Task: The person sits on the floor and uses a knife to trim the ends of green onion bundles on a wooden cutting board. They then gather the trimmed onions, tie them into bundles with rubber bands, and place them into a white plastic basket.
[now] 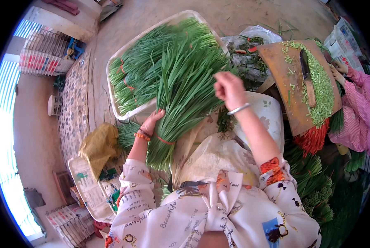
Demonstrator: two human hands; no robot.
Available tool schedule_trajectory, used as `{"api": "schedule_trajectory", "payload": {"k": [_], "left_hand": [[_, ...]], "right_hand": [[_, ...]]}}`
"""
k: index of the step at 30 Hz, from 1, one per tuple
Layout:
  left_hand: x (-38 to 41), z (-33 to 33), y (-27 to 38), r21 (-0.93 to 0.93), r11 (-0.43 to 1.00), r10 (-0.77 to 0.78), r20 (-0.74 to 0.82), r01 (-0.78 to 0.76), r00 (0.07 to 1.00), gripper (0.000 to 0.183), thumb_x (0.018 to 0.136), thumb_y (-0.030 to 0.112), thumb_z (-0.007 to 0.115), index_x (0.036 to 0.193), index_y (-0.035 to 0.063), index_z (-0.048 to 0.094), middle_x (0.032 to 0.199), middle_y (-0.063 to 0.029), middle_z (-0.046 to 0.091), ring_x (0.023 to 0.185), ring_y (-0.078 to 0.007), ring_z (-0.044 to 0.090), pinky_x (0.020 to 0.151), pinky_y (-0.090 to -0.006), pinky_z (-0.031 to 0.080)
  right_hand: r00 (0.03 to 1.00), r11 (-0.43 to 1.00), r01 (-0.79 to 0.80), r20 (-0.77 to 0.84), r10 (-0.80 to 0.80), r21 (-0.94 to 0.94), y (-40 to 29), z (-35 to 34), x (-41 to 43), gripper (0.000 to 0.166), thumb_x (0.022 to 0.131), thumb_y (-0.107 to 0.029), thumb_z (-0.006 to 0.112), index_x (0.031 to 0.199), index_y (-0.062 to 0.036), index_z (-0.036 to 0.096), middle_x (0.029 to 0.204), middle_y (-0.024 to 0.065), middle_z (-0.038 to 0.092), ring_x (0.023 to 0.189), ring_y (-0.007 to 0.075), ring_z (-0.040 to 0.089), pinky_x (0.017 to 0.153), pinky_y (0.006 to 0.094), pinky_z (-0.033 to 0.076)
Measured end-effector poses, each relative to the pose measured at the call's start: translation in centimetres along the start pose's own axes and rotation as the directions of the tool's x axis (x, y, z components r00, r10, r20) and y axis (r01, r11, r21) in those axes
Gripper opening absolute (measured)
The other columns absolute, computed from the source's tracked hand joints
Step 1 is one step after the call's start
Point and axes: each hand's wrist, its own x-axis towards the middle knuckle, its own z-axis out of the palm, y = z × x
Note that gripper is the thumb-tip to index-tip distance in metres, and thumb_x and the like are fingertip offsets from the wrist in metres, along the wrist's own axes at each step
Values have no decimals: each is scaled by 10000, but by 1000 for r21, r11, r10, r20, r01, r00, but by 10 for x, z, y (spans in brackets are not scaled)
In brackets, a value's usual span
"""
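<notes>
My left hand (pixel 154 122) grips a large bunch of long green leafy stalks, likely garlic chives (pixel 180 93), from its left side. A red band (pixel 164 140) circles the bunch near its pale cut ends, which point towards me. The leaf tips fan out over a white plastic tray (pixel 116 113) of banded bunches. My right hand (pixel 230 86), with a silver bangle at the wrist, is raised at the right edge of the leaves, its fingers curled and slightly blurred; whether it holds a leaf cannot be told. A patterned cloth (pixel 216 155) covers my lap.
At right, a wooden board (pixel 275 68) bears chopped green stalks (pixel 323 90) and a knife (pixel 307 74). Another person's hands (pixel 338 73) are beyond it. Red bands (pixel 315 139) hang below the board. A plastic bag (pixel 259 34) of scraps lies behind; a yellow sack (pixel 101 145) is at left.
</notes>
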Motion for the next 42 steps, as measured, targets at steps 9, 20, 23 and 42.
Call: {"api": "schedule_trajectory", "payload": {"k": [9, 20, 23, 42], "left_hand": [[-3, 3, 0, 12, 1000, 22, -54, -21, 998, 459, 817, 329, 523, 1164, 44, 431, 1068, -51, 548, 938, -142, 536, 852, -288, 413], [0, 0, -2, 36, 998, 45, -32, -44, 998, 475, 808, 332, 536, 1161, 32, 433, 1046, -50, 558, 928, -137, 542, 837, -282, 425], [3, -3, -5, 13, 999, 42, -9, -42, 999, 479, 808, 305, 547, 1178, 31, 412, 1060, -47, 544, 931, -137, 536, 831, -278, 426], [-14, 39, -16, 304, 900, 410, -337, -314, 848, 276, 852, 200, 505, 1040, -2, 506, 900, -8, 546, 814, -77, 476, 726, -229, 396]], "right_hand": [[960, 575, 183, 272, 71, -797, 25, -18, -46, 226, 779, -253, 543, 834, -35, 573, 617, 109, 601, 538, 200, 586, 555, 333, 464], [971, 955, -121, 169, 171, -271, 39, -12, -45, 191, 811, -208, 537, 771, -22, 558, 599, 47, 576, 498, 114, 557, 443, 227, 423], [925, 955, -214, 358, 130, 207, 26, -56, -29, 218, 821, -249, 537, 765, -42, 573, 586, 18, 562, 439, 95, 518, 409, 177, 385], [679, -281, 654, 709, -193, -703, 53, 44, -79, 616, 736, -364, 562, 1256, -95, 370, 829, 34, 483, 784, 173, 460, 686, 313, 356]]}}
